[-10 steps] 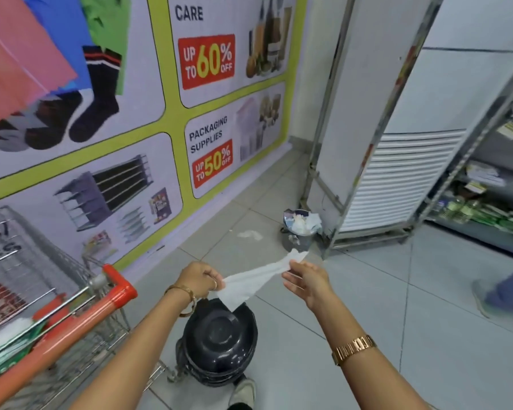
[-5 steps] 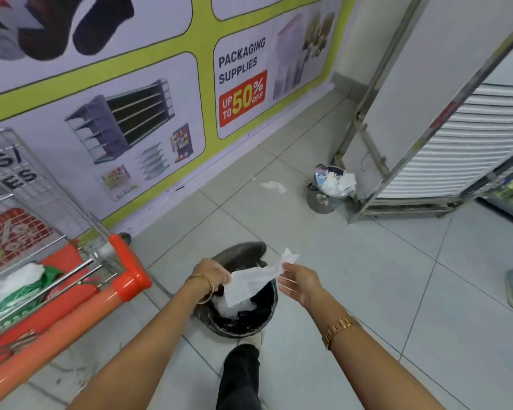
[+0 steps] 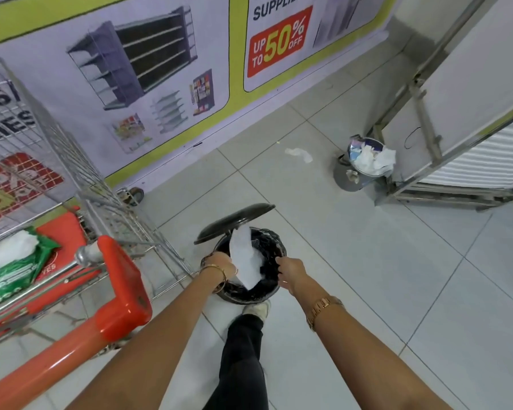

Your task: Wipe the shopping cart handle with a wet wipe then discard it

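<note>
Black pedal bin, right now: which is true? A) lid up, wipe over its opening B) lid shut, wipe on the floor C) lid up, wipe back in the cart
A: the black pedal bin has its lid raised, and the wipe hangs over the opening beside the left hand.

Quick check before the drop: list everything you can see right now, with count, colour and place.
wet wipe: one, white, over the open pedal bin, at the left hand
pedal bin: one, black, on the floor ahead, lid raised
shopping cart: one, silver wire, on the left
cart handle: one, orange-red, lower left
wipes pack: one, green, on the cart's child seat
small bin: one, metal, overfull with white waste, by the metal rack
stray wipe: one, white, on the floor tiles near the small bin
wall banner: one, green-bordered, along the wall
metal rack: one, silver, upper right
foot: one, pale shoe, at the pedal bin's base
left hand: one, gold bangle, holding the wet wipe
right hand: one, gold watch, fingers off the wet wipe
</note>
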`<state>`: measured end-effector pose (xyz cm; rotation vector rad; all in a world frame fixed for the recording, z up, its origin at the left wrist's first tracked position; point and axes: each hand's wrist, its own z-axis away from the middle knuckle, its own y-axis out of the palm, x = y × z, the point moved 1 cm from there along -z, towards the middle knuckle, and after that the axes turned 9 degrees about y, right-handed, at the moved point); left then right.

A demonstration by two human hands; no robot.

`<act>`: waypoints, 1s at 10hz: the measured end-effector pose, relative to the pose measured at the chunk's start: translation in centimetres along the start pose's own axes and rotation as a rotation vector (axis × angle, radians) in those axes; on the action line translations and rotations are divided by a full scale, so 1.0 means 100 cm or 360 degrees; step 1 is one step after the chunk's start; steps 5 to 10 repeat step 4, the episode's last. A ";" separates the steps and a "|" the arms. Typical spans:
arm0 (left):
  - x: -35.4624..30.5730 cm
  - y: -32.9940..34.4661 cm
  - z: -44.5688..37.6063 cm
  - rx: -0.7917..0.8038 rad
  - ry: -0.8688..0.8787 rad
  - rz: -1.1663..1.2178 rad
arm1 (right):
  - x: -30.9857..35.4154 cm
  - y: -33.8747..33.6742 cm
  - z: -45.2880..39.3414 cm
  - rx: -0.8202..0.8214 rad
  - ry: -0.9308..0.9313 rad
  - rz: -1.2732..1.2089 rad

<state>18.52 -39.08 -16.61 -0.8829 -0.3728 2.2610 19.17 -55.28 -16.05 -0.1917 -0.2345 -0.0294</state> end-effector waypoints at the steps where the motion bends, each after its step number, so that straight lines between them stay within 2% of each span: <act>1: -0.003 0.002 0.001 0.0013 0.0028 -0.0017 | 0.003 -0.003 0.003 -0.0015 -0.0014 0.0003; 3: -0.010 0.007 0.011 0.0001 0.0120 -0.0109 | 0.003 -0.011 0.011 -0.0008 -0.0115 -0.0028; 4: -0.020 0.002 0.017 -0.0163 0.0170 -0.0159 | 0.008 -0.018 0.022 0.0010 -0.0304 0.0036; 10: -0.020 0.002 0.017 -0.0163 0.0170 -0.0159 | 0.008 -0.018 0.022 0.0010 -0.0304 0.0036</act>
